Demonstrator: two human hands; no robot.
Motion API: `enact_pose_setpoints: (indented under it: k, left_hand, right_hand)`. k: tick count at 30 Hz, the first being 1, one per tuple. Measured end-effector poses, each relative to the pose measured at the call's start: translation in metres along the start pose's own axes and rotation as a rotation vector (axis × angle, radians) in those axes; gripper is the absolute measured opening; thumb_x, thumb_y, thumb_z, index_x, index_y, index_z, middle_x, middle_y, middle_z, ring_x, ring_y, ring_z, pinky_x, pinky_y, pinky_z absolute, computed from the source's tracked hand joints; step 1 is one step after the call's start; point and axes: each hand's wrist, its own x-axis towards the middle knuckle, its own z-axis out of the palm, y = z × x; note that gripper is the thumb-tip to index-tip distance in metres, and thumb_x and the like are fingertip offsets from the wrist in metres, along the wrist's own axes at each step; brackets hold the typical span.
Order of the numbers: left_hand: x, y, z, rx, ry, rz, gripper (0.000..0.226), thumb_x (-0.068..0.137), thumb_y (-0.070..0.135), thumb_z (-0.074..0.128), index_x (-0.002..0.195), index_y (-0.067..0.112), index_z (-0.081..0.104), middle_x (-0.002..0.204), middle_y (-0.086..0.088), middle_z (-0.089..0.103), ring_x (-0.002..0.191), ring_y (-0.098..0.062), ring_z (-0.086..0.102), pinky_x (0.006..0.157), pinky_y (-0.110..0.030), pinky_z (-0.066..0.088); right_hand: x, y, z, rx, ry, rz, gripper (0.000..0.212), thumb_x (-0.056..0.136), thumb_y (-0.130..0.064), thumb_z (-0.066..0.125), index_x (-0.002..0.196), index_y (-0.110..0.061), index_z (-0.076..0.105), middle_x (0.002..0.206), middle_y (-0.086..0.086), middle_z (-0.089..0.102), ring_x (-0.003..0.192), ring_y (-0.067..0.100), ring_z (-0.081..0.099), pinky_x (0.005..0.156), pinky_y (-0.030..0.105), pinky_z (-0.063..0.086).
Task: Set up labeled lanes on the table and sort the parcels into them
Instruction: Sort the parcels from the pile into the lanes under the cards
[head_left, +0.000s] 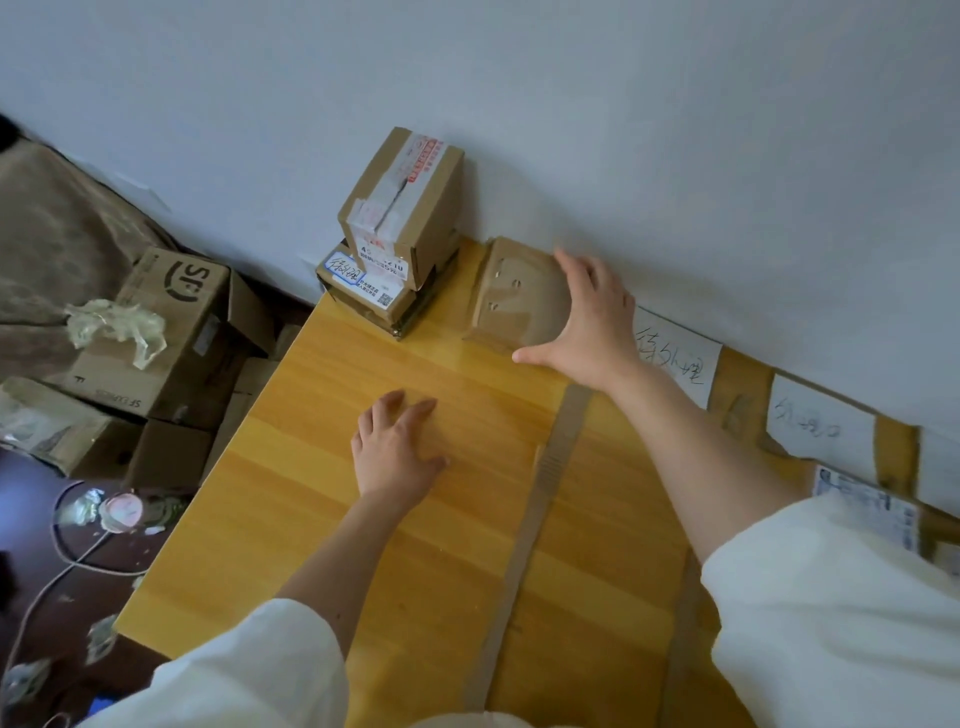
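My right hand (587, 325) is spread open against the right side of a small brown parcel (511, 291) that lies by the wall on the wooden table (322, 499). My left hand (397, 449) rests flat and open on the tabletop, holding nothing. Two taped cardboard parcels are stacked at the table's far left corner: the upper box (402, 200) on a lower one (363, 291) with a handwritten label. A cardboard strip (540, 499) runs across the table as a lane divider. Handwritten paper labels (675, 353) (818, 423) lie along the wall.
Several cardboard boxes, one printed SF (171, 306), are piled on the floor left of the table with crumpled plastic (117, 325) on top. A cable (67, 561) trails over the dark floor. A second cardboard strip (685, 623) lies further right. A labeled parcel (867, 506) sits at the right.
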Motion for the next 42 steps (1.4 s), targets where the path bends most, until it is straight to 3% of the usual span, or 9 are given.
enact_pose_setpoints:
  k: [5,11,15,17,20,25,30,35,42]
  left_hand:
    - [-0.008,0.007,-0.001,-0.029,-0.119,-0.020,0.072,0.079,0.039,0.073,0.142,0.038,0.039,0.155,0.002,0.021,0.141,-0.025,0.019,0.115,-0.042,0.025]
    - [-0.037,0.044,-0.030,-0.672,-0.147,-0.081,0.043,0.096,0.041,0.050,0.134,0.020,0.053,0.126,-0.003,0.058,0.119,-0.023,0.054,0.094,-0.033,0.045]
    - [-0.066,0.069,-0.048,-0.865,-0.176,-0.058,0.036,0.095,0.055,0.041,0.114,0.029,0.059,0.118,0.002,0.062,0.114,-0.019,0.057,0.101,-0.044,0.046]
    - [-0.080,0.078,-0.058,-0.962,-0.279,-0.040,0.042,0.090,0.063,0.043,0.109,0.029,0.059,0.118,0.001,0.062,0.112,-0.016,0.056,0.101,-0.042,0.046]
    - [-0.098,0.090,-0.068,-0.895,-0.425,0.069,0.086,0.068,0.074,0.061,0.135,0.021,0.050,0.122,0.002,0.061,0.106,-0.007,0.057,0.096,-0.031,0.046]
    - [-0.115,0.104,-0.063,-0.837,-0.500,0.122,0.082,0.068,0.039,0.081,0.138,0.021,0.045,0.114,0.006,0.064,0.097,-0.004,0.061,0.069,-0.015,0.045]
    - [-0.125,0.099,-0.053,-0.874,-0.499,0.175,0.099,0.045,0.038,0.085,0.135,0.025,0.044,0.121,0.001,0.061,0.110,-0.014,0.058,0.076,-0.021,0.049]
    - [-0.133,0.095,-0.046,-0.913,-0.516,0.239,0.095,0.042,0.023,0.087,0.129,0.028,0.048,0.119,-0.003,0.062,0.112,-0.023,0.059,0.081,-0.029,0.049]
    - [-0.138,0.097,-0.039,-0.842,-0.587,0.366,0.100,0.043,0.019,0.090,0.131,0.035,0.045,0.130,0.005,0.058,0.123,-0.019,0.051,0.106,-0.049,0.041]
  right_hand:
    - [-0.042,0.001,-0.021,0.106,0.029,0.047,0.124,0.050,-0.060,0.086,0.151,-0.024,0.024,0.146,0.003,0.031,0.136,0.022,0.029,0.113,0.044,0.024]
    - [-0.104,0.006,-0.039,0.327,0.045,0.137,0.124,0.053,-0.059,0.086,0.152,-0.029,0.018,0.147,-0.005,0.026,0.137,0.013,0.024,0.115,0.038,0.027]
    - [-0.148,0.010,-0.044,0.358,0.069,0.160,0.124,0.052,-0.060,0.086,0.152,-0.029,0.019,0.147,-0.007,0.027,0.136,0.010,0.025,0.112,0.029,0.025]
    - [-0.168,0.013,-0.046,0.333,0.093,0.139,0.123,0.051,-0.058,0.087,0.151,-0.028,0.022,0.145,-0.006,0.028,0.134,0.010,0.026,0.113,0.032,0.027]
    - [-0.196,0.017,-0.050,0.225,0.155,0.037,0.121,0.048,-0.058,0.087,0.150,-0.026,0.028,0.144,-0.005,0.032,0.133,0.013,0.031,0.113,0.038,0.030]
    - [-0.230,0.027,-0.052,0.097,0.163,-0.020,0.127,0.047,-0.059,0.088,0.152,-0.028,0.022,0.150,-0.004,0.026,0.139,0.016,0.024,0.115,0.045,0.028]
    - [-0.257,0.040,-0.056,0.648,0.075,0.447,0.131,0.050,-0.068,0.083,0.152,-0.041,0.005,0.157,-0.014,0.008,0.144,0.016,0.017,0.116,0.046,0.024]
    - [-0.268,0.049,-0.059,1.231,0.006,0.896,0.108,0.060,-0.082,0.064,0.150,-0.039,0.023,0.157,-0.006,0.028,0.134,0.026,0.040,0.095,0.053,0.048]
    - [-0.275,0.053,-0.061,1.693,-0.133,1.060,0.079,0.064,-0.065,0.077,0.126,-0.031,0.044,0.132,0.014,0.050,0.118,0.039,0.053,0.086,0.063,0.052]
